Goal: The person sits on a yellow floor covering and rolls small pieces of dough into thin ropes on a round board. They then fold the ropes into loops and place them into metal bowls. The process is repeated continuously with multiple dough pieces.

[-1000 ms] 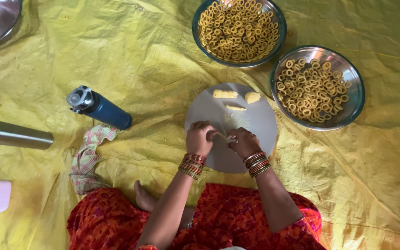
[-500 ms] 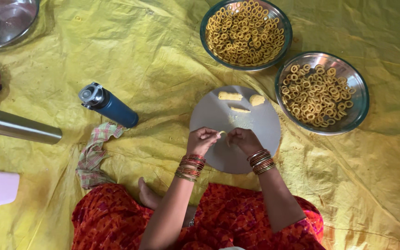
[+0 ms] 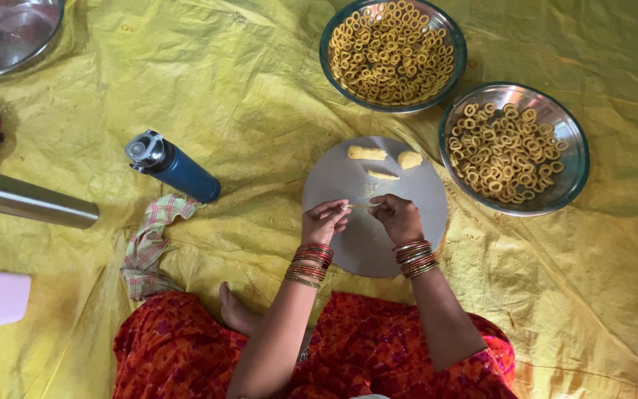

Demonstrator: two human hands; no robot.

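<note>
From the head camera, a person sits on a yellow sheet (image 3: 260,89) spread over the floor. Right in front of them lies a round grey board (image 3: 400,192).

Both hands are over the near half of the board. Between them is a thin dough strip (image 3: 358,205). It lies flat, and its long way runs from left to right. The left hand (image 3: 324,222) pinches the left end with its fingertips. The right hand (image 3: 396,216) pinches the right end the same way. Both hands are just as close to the strip, one at each end.

On the far part of the board sit three small dough pieces (image 3: 367,153).

Past the board, farther from the person, is a steel bowl full of dough rings (image 3: 393,52). To the right of the board is a second steel bowl of rings (image 3: 515,148), less full.

To the left of the board lies a blue bottle (image 3: 175,166) on its side. Near it, closer to the person, is a checked cloth (image 3: 149,244).
</note>
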